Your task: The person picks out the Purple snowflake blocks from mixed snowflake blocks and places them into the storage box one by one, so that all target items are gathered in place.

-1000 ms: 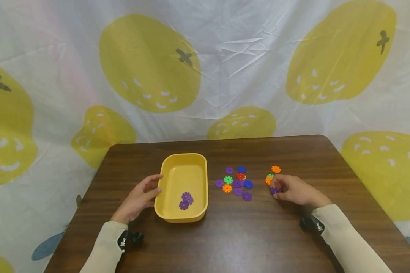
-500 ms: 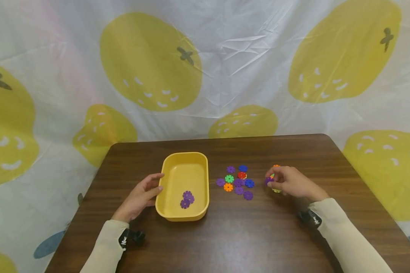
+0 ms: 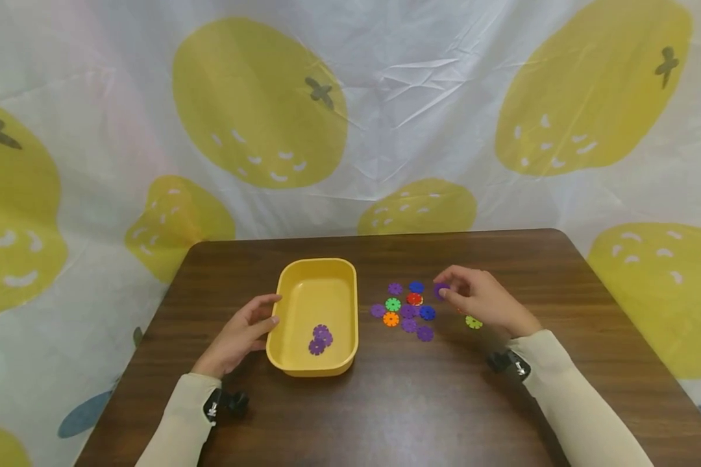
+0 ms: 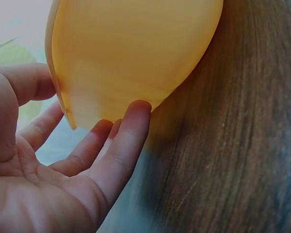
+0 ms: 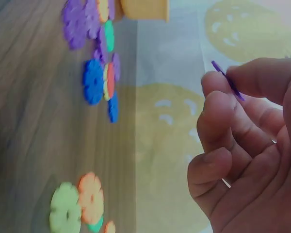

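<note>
My right hand point(image 3: 480, 299) pinches a purple snowflake disc point(image 3: 441, 290) between thumb and fingertips, raised above the table just right of a cluster of discs. In the right wrist view that purple disc point(image 5: 228, 81) appears edge-on. At the left side of a yellow plastic tub point(image 3: 352, 311), my left hand point(image 3: 242, 337) holds the rim. The left wrist view has its fingers point(image 4: 131, 131) against the tub's outer wall. Inside the tub, several purple discs point(image 3: 321, 337) lie overlapping near the front.
Between tub and right hand lie several notched discs, including a green disc point(image 3: 393, 304), an orange disc point(image 3: 391, 319), a red disc point(image 3: 414, 299) and a blue disc point(image 3: 427, 312). A yellow-green disc point(image 3: 474, 322) lies beneath the right hand. Behind the brown table point(image 3: 350, 421) hangs a fruit-patterned cloth point(image 3: 409, 130).
My right hand has lifted the purple disc and carried it left and away from me, toward the cluster, uncovering the yellow-green disc. The left hand and tub stay in place.
</note>
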Action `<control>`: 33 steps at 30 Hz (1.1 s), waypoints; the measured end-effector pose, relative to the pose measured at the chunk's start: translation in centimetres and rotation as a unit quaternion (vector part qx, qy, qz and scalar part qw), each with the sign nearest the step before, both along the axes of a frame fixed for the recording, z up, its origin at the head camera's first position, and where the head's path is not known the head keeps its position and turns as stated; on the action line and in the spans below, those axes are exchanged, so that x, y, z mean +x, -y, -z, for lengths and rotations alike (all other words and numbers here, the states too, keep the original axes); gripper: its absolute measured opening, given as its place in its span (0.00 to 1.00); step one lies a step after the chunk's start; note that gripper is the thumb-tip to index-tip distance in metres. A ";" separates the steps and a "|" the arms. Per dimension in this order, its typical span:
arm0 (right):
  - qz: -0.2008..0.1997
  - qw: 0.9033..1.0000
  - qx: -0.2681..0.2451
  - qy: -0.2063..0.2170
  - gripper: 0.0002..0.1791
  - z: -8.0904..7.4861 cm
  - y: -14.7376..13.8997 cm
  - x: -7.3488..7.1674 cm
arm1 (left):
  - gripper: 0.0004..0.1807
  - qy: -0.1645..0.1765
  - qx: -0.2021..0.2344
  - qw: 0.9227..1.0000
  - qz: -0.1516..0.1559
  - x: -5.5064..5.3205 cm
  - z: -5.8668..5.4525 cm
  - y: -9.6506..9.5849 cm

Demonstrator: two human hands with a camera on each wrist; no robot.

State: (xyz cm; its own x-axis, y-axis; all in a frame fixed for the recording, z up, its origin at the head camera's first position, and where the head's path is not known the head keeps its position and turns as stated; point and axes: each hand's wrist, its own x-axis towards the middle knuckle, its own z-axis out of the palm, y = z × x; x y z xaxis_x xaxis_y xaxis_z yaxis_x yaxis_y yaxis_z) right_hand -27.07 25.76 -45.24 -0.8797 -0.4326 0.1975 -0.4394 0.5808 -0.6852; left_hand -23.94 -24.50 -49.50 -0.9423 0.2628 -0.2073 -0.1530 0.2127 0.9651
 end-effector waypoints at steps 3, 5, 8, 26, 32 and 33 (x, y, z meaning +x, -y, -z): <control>0.001 1.000 -0.012 -0.018 0.09 -0.3 0.8 0.0 | 0.30 0.003 0.000 1.000 0.001 0.1 0.0 0.0; 0.004 0.999 -0.022 -0.026 0.09 -0.5 1.3 -0.1 | 0.30 0.003 0.000 1.000 0.002 0.1 0.0 0.0; 0.010 0.999 -0.040 -0.032 0.09 -0.8 2.2 -0.3 | 0.30 0.003 0.001 1.000 0.003 0.1 0.0 0.0; -0.047 0.994 -0.092 -0.036 0.09 -2.0 8.7 -1.5 | 0.31 0.001 0.000 1.000 0.003 0.1 -0.1 -0.1; -0.065 0.993 -0.087 -0.038 0.10 -1.9 10.6 -1.8 | 0.31 0.004 0.001 1.000 0.004 0.1 -0.1 -0.2; -0.066 0.993 -0.084 -0.041 0.10 -1.9 10.9 -1.8 | 0.31 0.004 0.002 1.000 0.004 0.1 -0.1 -0.2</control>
State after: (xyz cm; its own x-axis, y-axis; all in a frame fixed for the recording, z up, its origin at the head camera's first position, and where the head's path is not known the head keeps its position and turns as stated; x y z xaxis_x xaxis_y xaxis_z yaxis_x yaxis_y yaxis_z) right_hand -28.89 14.90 -43.39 -0.7948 -0.4988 0.3458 -0.5635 0.3949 -0.7256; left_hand -23.87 -24.26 -49.43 -0.9385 0.2702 -0.2148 -0.1599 0.2109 0.9643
